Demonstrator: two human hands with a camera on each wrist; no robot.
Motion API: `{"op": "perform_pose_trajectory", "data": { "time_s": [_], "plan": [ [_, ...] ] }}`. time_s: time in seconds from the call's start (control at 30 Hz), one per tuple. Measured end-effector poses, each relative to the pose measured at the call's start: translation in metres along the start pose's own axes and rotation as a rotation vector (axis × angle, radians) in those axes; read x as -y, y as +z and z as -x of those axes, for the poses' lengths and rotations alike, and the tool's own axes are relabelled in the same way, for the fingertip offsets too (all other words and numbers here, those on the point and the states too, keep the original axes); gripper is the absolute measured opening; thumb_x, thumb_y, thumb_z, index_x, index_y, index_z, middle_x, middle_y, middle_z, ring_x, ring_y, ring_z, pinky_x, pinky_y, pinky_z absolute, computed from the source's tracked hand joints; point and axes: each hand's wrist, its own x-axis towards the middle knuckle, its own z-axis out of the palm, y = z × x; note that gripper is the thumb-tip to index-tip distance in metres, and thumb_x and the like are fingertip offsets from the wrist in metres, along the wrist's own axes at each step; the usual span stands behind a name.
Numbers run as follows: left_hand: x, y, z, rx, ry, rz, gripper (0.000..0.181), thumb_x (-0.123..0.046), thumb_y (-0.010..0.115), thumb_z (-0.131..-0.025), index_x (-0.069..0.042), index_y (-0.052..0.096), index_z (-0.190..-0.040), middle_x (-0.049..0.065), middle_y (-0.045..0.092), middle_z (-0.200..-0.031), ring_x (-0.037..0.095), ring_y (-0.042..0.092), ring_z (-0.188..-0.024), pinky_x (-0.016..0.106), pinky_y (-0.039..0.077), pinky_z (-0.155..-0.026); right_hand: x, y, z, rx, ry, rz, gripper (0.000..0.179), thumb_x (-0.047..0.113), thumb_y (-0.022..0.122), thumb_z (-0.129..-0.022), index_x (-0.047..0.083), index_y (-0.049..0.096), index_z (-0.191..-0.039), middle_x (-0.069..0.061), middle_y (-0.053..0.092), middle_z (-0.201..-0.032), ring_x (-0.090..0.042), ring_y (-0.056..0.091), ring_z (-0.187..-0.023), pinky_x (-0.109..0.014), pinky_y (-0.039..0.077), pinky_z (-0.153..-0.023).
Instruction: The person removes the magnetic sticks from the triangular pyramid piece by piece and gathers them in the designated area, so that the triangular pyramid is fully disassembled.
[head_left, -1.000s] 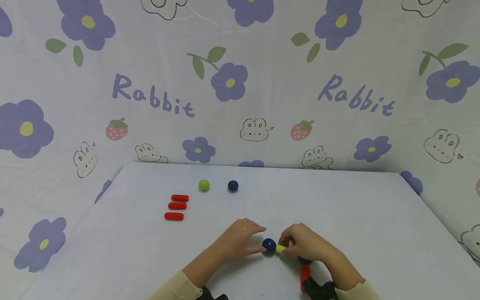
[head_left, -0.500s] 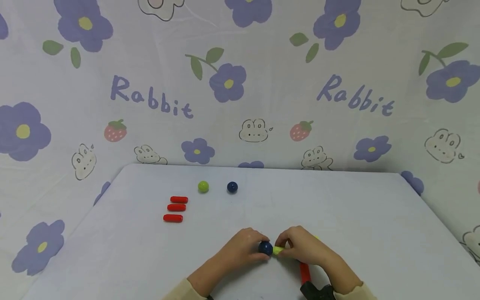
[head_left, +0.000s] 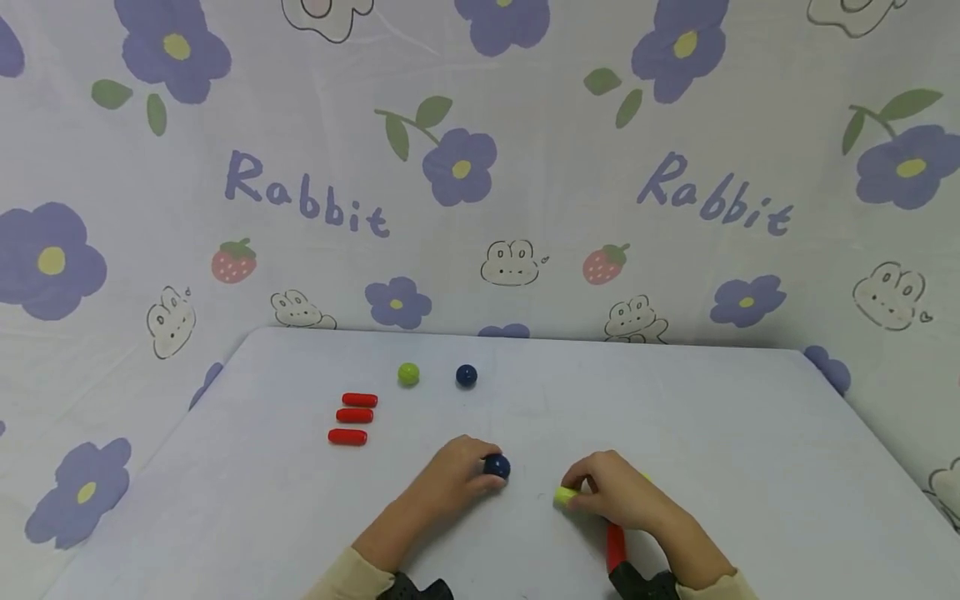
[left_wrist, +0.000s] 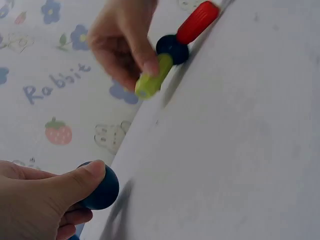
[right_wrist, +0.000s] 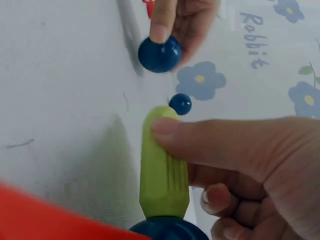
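My left hand grips a dark blue ball between thumb and fingers, just above the white table. To its right, my right hand pinches a yellow-green rod. One end of that rod is free and points toward the left hand; the other joins a second dark blue ball. From this joint ball a red rod runs out at an angle. In the head view the right hand hides the joint ball, and a yellow bit shows behind the hand. A gap separates the held ball from the rod's free end.
Toward the back left of the white table lie several loose pieces: a green ball, another dark blue ball, and three red rods, the middle one between the others. A patterned cloth hangs behind the table.
Earlier the dark blue ball was at the yellow-green rod's free end. My left hand has closed its fingers round the ball and carried it left and away. The right hand stays nearly in place.
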Motion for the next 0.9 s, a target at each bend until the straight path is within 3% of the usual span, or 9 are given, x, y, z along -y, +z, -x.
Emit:
{"op": "perform_pose_trajectory", "data": {
  "time_s": [0.1,0.3,0.53,0.67,0.9],
  "plan": [
    [0.009,-0.003,0.003,-0.026,-0.056,0.011,0.038,-0.026,0.068,-0.083,-0.003,0.064,-0.113,0.007,0.068,-0.109,0.020,0.061,-0.100,0.033,0.049,-0.089,-0.001,-0.001,0.002,-0.017,0.009,-0.016,0.013,0.008,0.072,-0.078,0.004,0.071,-0.090,0.003,0.065,-0.081,-0.003,0.042,-0.063,-0.019,0.039,-0.052],
    [0.011,-0.004,0.003,-0.038,-0.001,-0.007,0.038,-0.025,0.069,-0.083,-0.002,0.064,-0.113,0.009,0.069,-0.108,0.020,0.062,-0.099,0.033,0.049,-0.089,0.000,-0.003,0.001,-0.014,0.026,-0.012,0.014,0.009,0.071,-0.078,0.004,0.071,-0.091,0.004,0.065,-0.080,-0.003,0.042,-0.062,-0.018,0.039,-0.052],
    [0.010,-0.003,0.003,-0.046,-0.030,-0.003,0.038,-0.024,0.069,-0.083,-0.002,0.064,-0.113,0.009,0.069,-0.108,0.020,0.062,-0.100,0.033,0.049,-0.089,-0.001,-0.002,0.001,-0.022,0.027,-0.007,0.014,0.009,0.072,-0.078,0.004,0.071,-0.091,0.005,0.062,-0.074,-0.003,0.040,-0.059,-0.019,0.038,-0.051],
    [0.011,0.001,0.002,-0.084,-0.044,0.006,0.037,-0.024,0.070,-0.082,-0.003,0.064,-0.113,0.008,0.068,-0.109,0.020,0.061,-0.101,0.034,0.048,-0.091,-0.001,-0.001,0.000,-0.024,0.023,-0.012,0.013,0.008,0.071,-0.078,0.004,0.071,-0.091,0.005,0.060,-0.072,-0.002,0.040,-0.058,-0.019,0.037,-0.050],
    [0.009,0.013,-0.020,-0.160,-0.084,-0.095,0.036,-0.023,0.071,-0.081,-0.004,0.064,-0.111,0.005,0.068,-0.107,0.019,0.060,-0.102,0.032,0.046,-0.092,-0.001,-0.001,-0.001,-0.015,0.029,-0.021,0.016,0.010,0.071,-0.079,0.002,0.071,-0.093,0.004,0.060,-0.071,-0.003,0.040,-0.057,-0.018,0.036,-0.049]
  ]
}}
